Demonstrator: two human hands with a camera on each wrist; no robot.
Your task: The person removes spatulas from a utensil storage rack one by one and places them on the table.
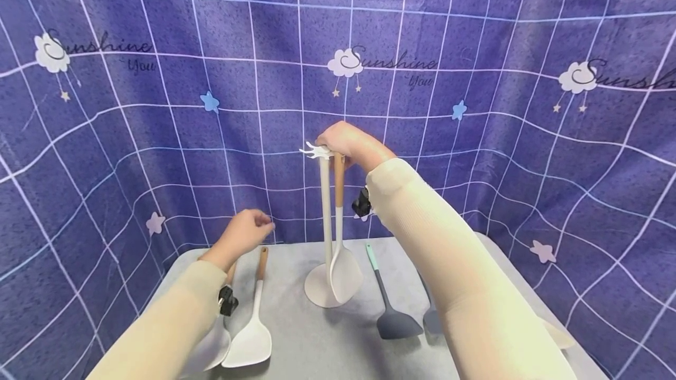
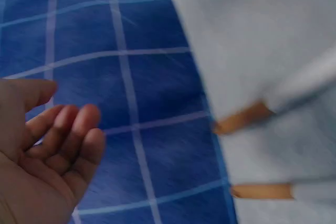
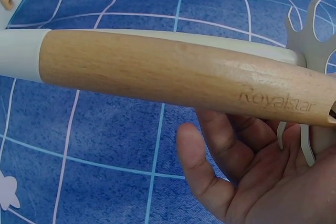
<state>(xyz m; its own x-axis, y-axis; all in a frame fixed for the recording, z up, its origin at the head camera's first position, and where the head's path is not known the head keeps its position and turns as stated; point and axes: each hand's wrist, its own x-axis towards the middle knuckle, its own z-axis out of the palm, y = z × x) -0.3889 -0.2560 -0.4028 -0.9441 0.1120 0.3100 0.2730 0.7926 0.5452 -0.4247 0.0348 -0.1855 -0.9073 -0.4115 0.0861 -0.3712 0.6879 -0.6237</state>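
Note:
A white utensil rack (image 1: 325, 210) with a round base stands upright near the table's middle. A white spatula (image 1: 345, 274) with a wooden handle (image 3: 157, 72) hangs upright along its pole. My right hand (image 1: 345, 138) is at the rack's hooks and holds the handle's top end. In the right wrist view several fingers curl loosely below the handle; the thumb is hidden. My left hand (image 1: 247, 228) holds nothing, its fingers loosely bent in the left wrist view. Below it lie a white spatula (image 1: 250, 342) with a wooden handle and another white utensil (image 1: 211, 349), partly covered by my sleeve.
On the right of the grey table (image 1: 306, 350) lies a dark grey spatula (image 1: 396, 322) with a mint handle. A second dark grey utensil (image 1: 433, 320) and a pale utensil (image 1: 558, 333) are partly behind my right sleeve. A blue checked curtain (image 1: 274, 92) surrounds the table.

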